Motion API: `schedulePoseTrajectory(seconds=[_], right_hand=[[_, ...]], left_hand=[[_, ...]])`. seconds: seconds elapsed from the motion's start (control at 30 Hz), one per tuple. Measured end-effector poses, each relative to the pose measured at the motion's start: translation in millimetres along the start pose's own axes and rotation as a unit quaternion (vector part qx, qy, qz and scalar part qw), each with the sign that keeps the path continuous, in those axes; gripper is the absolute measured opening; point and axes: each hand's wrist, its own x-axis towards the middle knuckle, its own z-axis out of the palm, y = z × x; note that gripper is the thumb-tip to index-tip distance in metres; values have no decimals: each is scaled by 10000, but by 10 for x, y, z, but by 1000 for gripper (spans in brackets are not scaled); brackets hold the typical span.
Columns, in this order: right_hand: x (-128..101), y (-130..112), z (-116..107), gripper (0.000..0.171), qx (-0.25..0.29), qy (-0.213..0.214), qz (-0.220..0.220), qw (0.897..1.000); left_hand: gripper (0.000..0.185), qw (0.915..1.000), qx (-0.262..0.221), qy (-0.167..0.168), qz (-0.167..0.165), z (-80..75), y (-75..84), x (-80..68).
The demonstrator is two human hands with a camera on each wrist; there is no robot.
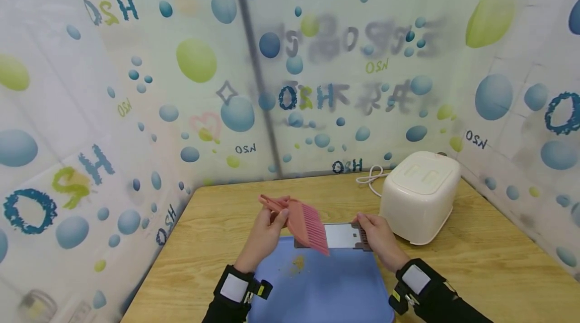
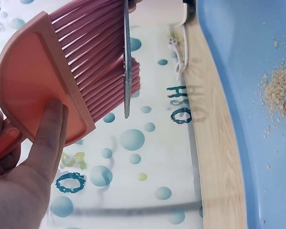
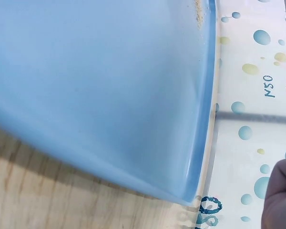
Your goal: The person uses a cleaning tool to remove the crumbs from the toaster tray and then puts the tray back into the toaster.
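Observation:
My left hand (image 1: pixel 266 232) grips a pink hand brush (image 2: pixel 35 78) by its handle, two fingers laid along its back. The brush's bristles (image 1: pixel 315 227) overlap a flat metal crumb tray (image 1: pixel 341 236), and in the left wrist view they lie against both sides of its thin edge. My right hand (image 1: pixel 379 238) pinches the crumb tray at its grey right end. Both are held up above the far part of a blue serving tray (image 1: pixel 326 287). A small heap of tan crumbs (image 2: pixel 278 90) lies on the blue tray, with loose bits scattered around it.
A white toaster (image 1: pixel 419 197) stands at the back right of the wooden table (image 1: pixel 217 222), close to the right hand. Its white cord (image 1: pixel 372 177) lies coiled beside it. Curtains printed with bubbles (image 1: pixel 237 114) hang behind and along both sides.

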Motion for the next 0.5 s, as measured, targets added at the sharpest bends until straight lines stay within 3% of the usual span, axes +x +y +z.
schedulePoseTrajectory(seconds=[0.5], right_hand=[[3, -25, 1, 42, -54, -12, -18, 10000]], left_hand=[[37, 9994, -52, 309, -150, -200, 20, -93]])
